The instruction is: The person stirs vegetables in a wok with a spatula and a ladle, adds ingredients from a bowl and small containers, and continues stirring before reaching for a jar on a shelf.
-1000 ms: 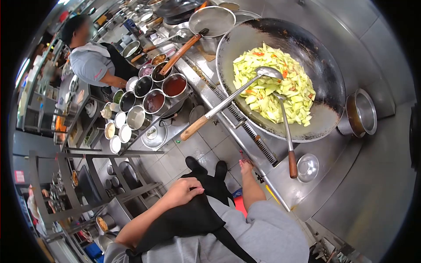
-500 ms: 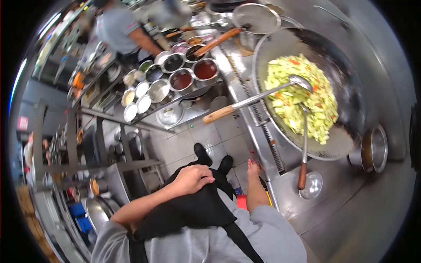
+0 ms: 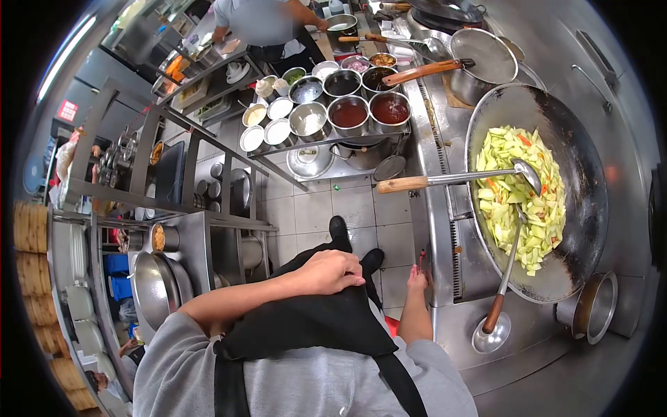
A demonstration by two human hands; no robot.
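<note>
My left hand is at my waist against the black apron, its fingers curled and pressed together; what they hold, if anything, is hidden. Low beside the stove's front edge, my right hand is closed, with a thin red thing at its fingertips, too small to name. To the right a large wok holds sliced pale green vegetables with orange bits. A wooden-handled ladle lies across the wok's near rim. A second long-handled utensil rests with its head in the vegetables. Neither hand touches them.
Pots of sauces crowd a metal rack ahead. A strainer sits on a pot behind the wok. A metal bowl and a tipped pot are near the wok. A co-worker stands beyond the rack. Metal shelving stands left.
My view has turned, so the wok, rack and floor appear further right and lower. Both hands keep nearly the same pose. The co-worker now has both arms spread over the counters.
</note>
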